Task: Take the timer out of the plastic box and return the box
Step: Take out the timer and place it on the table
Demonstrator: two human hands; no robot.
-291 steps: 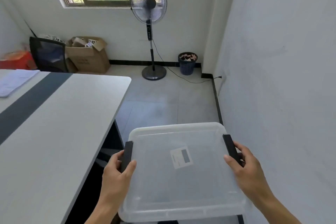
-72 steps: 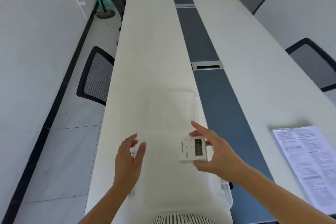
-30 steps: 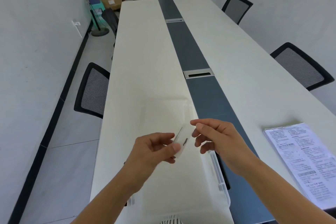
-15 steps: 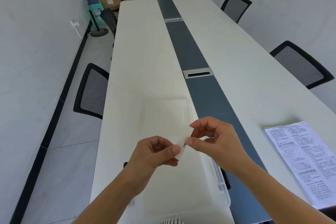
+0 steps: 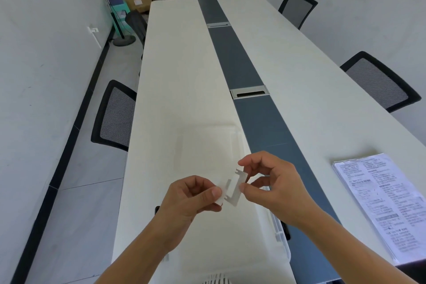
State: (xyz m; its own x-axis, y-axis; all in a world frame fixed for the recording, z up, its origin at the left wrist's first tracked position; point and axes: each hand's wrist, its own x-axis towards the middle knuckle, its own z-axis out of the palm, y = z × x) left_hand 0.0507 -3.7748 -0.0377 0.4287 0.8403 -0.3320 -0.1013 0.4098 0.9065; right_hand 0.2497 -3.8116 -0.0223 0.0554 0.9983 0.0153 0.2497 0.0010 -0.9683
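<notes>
The small white timer [image 5: 232, 188] hangs in the air above the table, its back toward me, with a flat stand flap swung out from it. My left hand [image 5: 189, 198] pinches its lower left edge. My right hand [image 5: 274, 182] pinches the flap at the upper right. Below both hands the clear plastic box [image 5: 280, 237] stands open on the white table [image 5: 184, 76], its right rim and black latch showing. The clear lid [image 5: 207, 143] lies flat on the table just beyond the box.
A sheaf of printed papers in a plastic sleeve [image 5: 380, 205] lies on the table at the right. Black mesh chairs stand along both sides, the nearest [image 5: 115, 115] at the left. A grey strip with a cable slot [image 5: 250, 92] runs down the table's middle.
The timer, passed from my right hand to both hands, has been turned back side up. Since half a second ago my right fingers have pulled its stand flap outward.
</notes>
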